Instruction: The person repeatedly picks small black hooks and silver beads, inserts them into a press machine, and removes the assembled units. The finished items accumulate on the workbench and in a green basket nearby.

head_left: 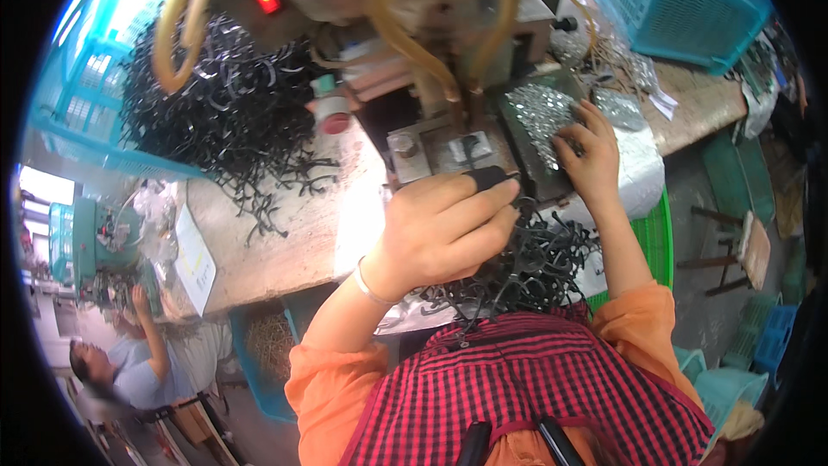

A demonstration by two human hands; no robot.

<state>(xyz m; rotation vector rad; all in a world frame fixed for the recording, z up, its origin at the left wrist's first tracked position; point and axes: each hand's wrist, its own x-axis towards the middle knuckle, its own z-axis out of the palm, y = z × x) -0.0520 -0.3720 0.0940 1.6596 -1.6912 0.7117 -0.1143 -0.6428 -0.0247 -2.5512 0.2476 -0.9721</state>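
Observation:
My left hand (448,229) is at the front of the machine's metal fixture (423,151), its fingers curled together. A black patch (489,177) shows at its fingertips; whether this is a finger cover or a held part I cannot tell. A small dark piece (471,145) lies on the fixture's pale plate. Over a dark tray (515,134), my right hand (593,155) touches a heap of small shiny silver pieces (542,112), fingers bent inward; anything between its fingertips is too small to make out. Many curved black plastic parts (535,272) are piled below my hands.
A large pile of black parts (224,95) spills from a blue basket (78,112) at left. Yellowish tubes (379,9) hang before the machine. Another blue basket (690,4) stands far right. A person (142,371) sits at a green machine (99,242) on the left. A wooden stool (752,248) stands at right.

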